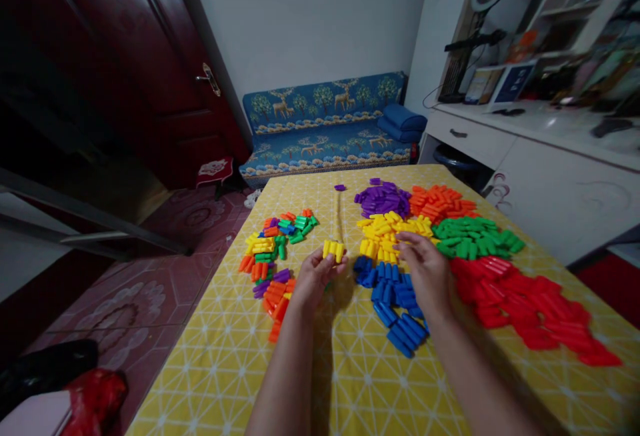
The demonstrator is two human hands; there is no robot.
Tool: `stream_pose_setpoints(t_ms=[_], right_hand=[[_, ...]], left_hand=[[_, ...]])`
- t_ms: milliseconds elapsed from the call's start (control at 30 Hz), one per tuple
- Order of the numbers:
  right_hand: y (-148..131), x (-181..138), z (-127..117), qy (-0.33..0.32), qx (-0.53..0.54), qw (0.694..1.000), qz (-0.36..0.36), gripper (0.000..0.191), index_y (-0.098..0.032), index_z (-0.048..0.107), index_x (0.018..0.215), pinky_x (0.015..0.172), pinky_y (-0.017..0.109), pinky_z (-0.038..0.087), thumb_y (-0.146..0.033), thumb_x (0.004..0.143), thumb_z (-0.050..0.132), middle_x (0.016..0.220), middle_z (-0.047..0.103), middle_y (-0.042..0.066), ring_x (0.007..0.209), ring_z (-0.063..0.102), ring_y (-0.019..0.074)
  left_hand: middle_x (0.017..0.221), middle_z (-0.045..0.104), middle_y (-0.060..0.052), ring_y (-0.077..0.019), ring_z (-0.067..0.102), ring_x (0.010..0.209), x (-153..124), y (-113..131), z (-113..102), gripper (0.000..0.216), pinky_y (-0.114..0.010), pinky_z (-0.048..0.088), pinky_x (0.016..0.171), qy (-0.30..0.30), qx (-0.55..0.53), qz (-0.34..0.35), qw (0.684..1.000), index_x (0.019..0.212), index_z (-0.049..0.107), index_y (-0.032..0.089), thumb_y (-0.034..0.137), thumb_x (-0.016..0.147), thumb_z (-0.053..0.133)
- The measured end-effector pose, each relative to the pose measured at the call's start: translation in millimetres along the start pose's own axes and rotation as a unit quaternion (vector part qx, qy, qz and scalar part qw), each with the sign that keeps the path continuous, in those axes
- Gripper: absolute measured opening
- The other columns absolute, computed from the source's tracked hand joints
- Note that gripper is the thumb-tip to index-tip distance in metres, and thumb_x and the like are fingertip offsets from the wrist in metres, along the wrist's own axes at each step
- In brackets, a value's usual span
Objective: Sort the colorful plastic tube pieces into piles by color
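Observation:
My left hand is closed on a small row of yellow plastic pieces, short tube-like parts side by side, held above the table. My right hand reaches over the right edge of the yellow pile, its fingers stretched forward and slightly apart. Nothing shows between them, though the fingertips overlap the yellow pieces behind. Just below the yellow pile lie blue pieces, partly behind my right hand. Left of my left hand, mixed coloured sets form a curved line, and my left forearm lies near its lower end.
Purple, orange, green and red piles lie to the back and right. A single purple piece sits near the far edge of the patterned tablecloth. Beyond stand a blue sofa and a white cabinet.

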State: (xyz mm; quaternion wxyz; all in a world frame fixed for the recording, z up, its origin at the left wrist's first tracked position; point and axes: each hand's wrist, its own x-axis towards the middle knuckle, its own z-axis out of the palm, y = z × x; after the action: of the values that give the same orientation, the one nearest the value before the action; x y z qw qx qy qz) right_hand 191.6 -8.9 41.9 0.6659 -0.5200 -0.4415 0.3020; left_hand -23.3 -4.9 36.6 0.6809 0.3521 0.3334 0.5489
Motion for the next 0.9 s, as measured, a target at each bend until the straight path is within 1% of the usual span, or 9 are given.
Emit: stream_pose_setpoints(t_ms=[67, 133, 233, 367, 433, 600, 733, 800, 900], right_hand=[[-5.5, -14.8, 18.0, -0.120, -0.014, 0.992, 0.028, 0.038, -0.017, 0.065, 0.108, 0.070, 0.033, 0.055, -0.040, 0.078, 0.067, 0.102, 0.070, 0.009, 0.076, 0.069, 0.0186], [-6.5, -27.0, 32.4, -0.188, -0.025, 0.981, 0.038, 0.044, -0.018, 0.064, 0.115, 0.069, 0.032, 0.055, -0.038, 0.077, 0.069, 0.103, 0.071, 0.009, 0.072, 0.068, 0.0174], [-3.6, -38.5, 44.0, -0.218, -0.026, 0.975, 0.031, 0.040, -0.018, 0.065, 0.114, 0.072, 0.031, 0.055, -0.036, 0.078, 0.067, 0.102, 0.072, 0.009, 0.080, 0.069, 0.0189], [1.8, -36.3, 46.5, -0.202, -0.018, 0.977, 0.059, 0.037, -0.017, 0.066, 0.108, 0.055, 0.026, 0.052, -0.037, 0.077, 0.066, 0.089, 0.073, 0.007, 0.068, 0.067, 0.0175], [6.2, -25.4, 47.5, -0.180, -0.023, 0.981, 0.063, 0.036, -0.016, 0.067, 0.105, 0.052, 0.026, 0.051, -0.037, 0.075, 0.066, 0.087, 0.072, 0.007, 0.064, 0.065, 0.0170], [19.2, 19.1, 53.7, -0.131, -0.119, 0.984, 0.007, 0.033, -0.015, 0.069, 0.099, 0.061, 0.032, 0.055, -0.030, 0.071, 0.064, 0.089, 0.070, 0.009, 0.070, 0.066, 0.0200], [15.2, 38.9, 51.3, -0.102, -0.200, 0.974, -0.039, 0.040, -0.014, 0.066, 0.111, 0.071, 0.038, 0.057, -0.022, 0.073, 0.060, 0.103, 0.068, 0.013, 0.069, 0.066, 0.0189], [8.7, 34.8, 47.9, -0.076, -0.219, 0.970, -0.077, 0.043, -0.014, 0.064, 0.116, 0.073, 0.038, 0.057, -0.022, 0.074, 0.059, 0.115, 0.063, 0.016, 0.068, 0.065, 0.0172], [1.9, 13.0, 45.7, -0.080, -0.207, 0.968, -0.117, 0.039, -0.016, 0.064, 0.116, 0.070, 0.036, 0.057, -0.025, 0.078, 0.058, 0.119, 0.060, 0.015, 0.069, 0.065, 0.0163]], left_hand=[[0.092, 0.073, -0.009, -0.0143, 0.068, 0.075, -3.6, 2.3, 3.9, 0.038, -0.024, 0.052, 0.070, -0.019, 0.052, -0.016, 0.998, 0.100, 0.071, 0.012, 0.036, 0.071, 0.080], [0.080, 0.072, -0.006, -0.0105, 0.062, 0.061, -5.7, 3.5, 6.9, 0.044, -0.022, 0.048, 0.061, -0.037, 0.089, -0.026, 0.995, 0.102, 0.073, 0.012, 0.039, 0.069, 0.082], [0.072, 0.070, -0.004, -0.0085, 0.056, 0.054, -4.9, 2.3, 8.3, 0.048, -0.021, 0.044, 0.057, -0.043, 0.135, -0.021, 0.990, 0.098, 0.074, 0.011, 0.042, 0.063, 0.084], [0.057, 0.062, -0.001, -0.0079, 0.048, 0.049, 1.2, -0.8, 1.7, 0.041, -0.020, 0.035, 0.051, 0.012, 0.245, 0.019, 0.969, 0.074, 0.072, 0.011, 0.048, 0.059, 0.083], [0.056, 0.061, -0.001, -0.0092, 0.049, 0.050, 2.6, 1.2, -3.9, 0.037, -0.021, 0.033, 0.051, 0.055, 0.341, 0.059, 0.937, 0.069, 0.070, 0.012, 0.049, 0.066, 0.076], [0.066, 0.066, -0.001, -0.0138, 0.057, 0.061, -6.8, 21.7, -16.5, 0.029, -0.023, 0.033, 0.055, 0.129, 0.592, 0.094, 0.790, 0.083, 0.074, 0.020, 0.047, 0.075, 0.069], [0.091, 0.069, -0.004, -0.0176, 0.061, 0.080, -18.3, 36.7, -27.7, 0.041, -0.024, 0.041, 0.066, 0.053, 0.676, 0.049, 0.734, 0.099, 0.074, 0.021, 0.035, 0.061, 0.082], [0.097, 0.067, -0.006, -0.0200, 0.061, 0.086, -21.4, 39.1, -32.5, 0.051, -0.026, 0.043, 0.072, 0.012, 0.702, 0.032, 0.711, 0.105, 0.073, 0.020, 0.028, 0.055, 0.084], [0.097, 0.065, -0.005, -0.0208, 0.061, 0.089, -20.9, 36.3, -35.3, 0.046, -0.027, 0.044, 0.074, -0.010, 0.725, 0.021, 0.688, 0.104, 0.074, 0.022, 0.020, 0.059, 0.079]])
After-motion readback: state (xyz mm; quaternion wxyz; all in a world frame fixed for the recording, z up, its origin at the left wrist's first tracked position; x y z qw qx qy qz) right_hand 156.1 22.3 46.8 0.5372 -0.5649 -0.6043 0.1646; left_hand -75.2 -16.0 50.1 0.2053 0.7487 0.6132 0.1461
